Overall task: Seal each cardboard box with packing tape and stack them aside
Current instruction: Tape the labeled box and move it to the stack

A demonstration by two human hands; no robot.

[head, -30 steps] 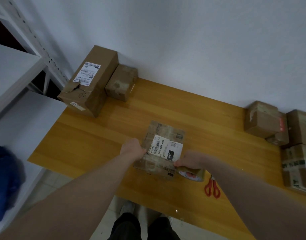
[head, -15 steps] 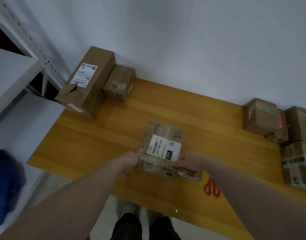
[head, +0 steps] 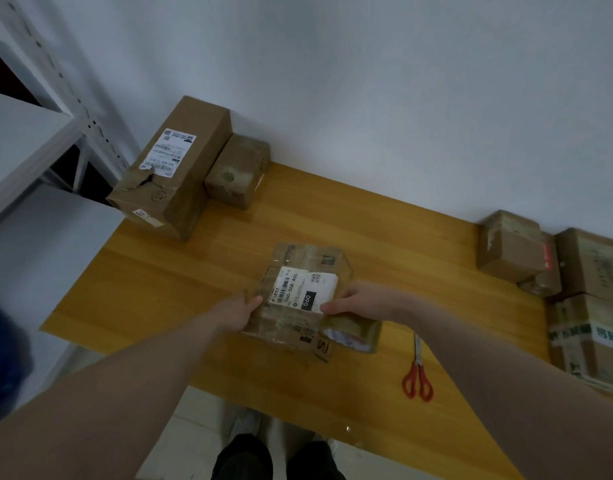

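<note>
Left hand [head: 241, 308] grips the labelled box [head: 300, 299] on the bench [head: 201, 271]; right hand [head: 353, 301] pinches its near edge (tape roll [head: 355, 332] below).

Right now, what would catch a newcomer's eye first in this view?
The labelled cardboard box at the middle of the wooden table, held by the left hand and right hand. Red-handled scissors lie to its right, and more boxes are stacked at the right edge.
</note>
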